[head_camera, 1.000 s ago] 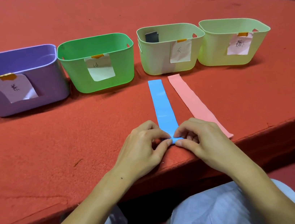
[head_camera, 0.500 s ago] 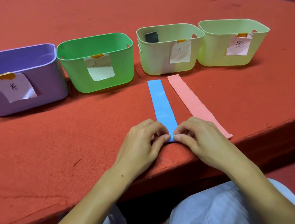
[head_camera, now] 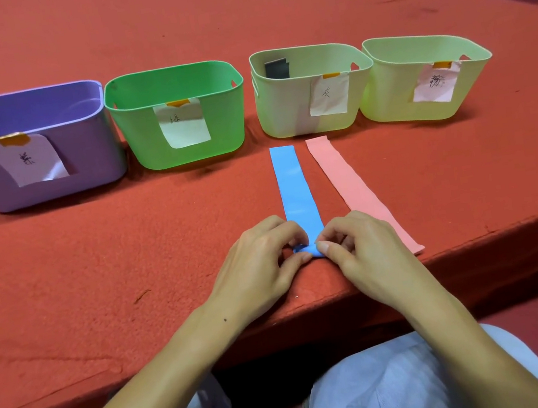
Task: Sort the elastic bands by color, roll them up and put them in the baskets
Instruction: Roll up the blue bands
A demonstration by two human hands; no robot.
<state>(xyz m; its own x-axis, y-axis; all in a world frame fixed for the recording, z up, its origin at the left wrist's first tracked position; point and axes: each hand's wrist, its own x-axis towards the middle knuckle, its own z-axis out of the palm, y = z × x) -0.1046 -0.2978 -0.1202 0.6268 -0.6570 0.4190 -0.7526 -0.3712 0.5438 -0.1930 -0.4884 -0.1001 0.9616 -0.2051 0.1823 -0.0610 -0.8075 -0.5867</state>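
The roll has crept forward. Both left hand (head_camera: pixel 262 263) and right hand (head_camera: pixel 358 250) pinch the blue band (head_camera: pixel 293 190); it stretches straight away toward the baskets (head_camera: pixel 309 59)

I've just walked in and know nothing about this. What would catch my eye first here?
Two hands, the left hand and right hand, pinch the near end of a blue band at the edge of the red table. A pink band lies flat just right of it, and four labelled baskets line up behind.
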